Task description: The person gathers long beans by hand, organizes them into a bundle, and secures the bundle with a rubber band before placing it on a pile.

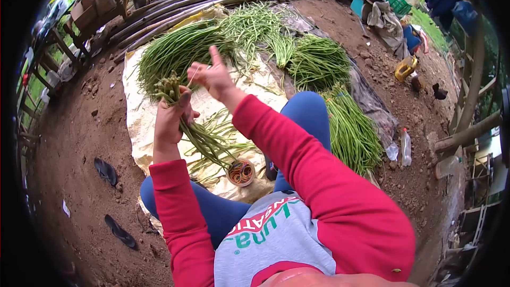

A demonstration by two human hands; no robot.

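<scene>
My left hand (173,119) is wrapped around a bundle of long green beans (204,141), just below its gathered stem ends. The long tails of the bundle hang down toward a small cup (240,183) full of coloured rubber bands (240,171). Close beside the stem ends is my right hand (213,78), one finger raised and the others curled. A thin pale strand, apparently a rubber band (189,83), runs from the curled fingers to the bundle. Loose beans (212,127) lie on the pale sheet (141,138) under my hands.
Large heaps of long beans lie at the back left (183,48), back right (319,62) and right (351,133). Bamboo poles (212,1) border the far side. Flip-flops (120,231) rest on the dirt at left; a plastic bottle (406,148) and yellow jug (406,67) are at right.
</scene>
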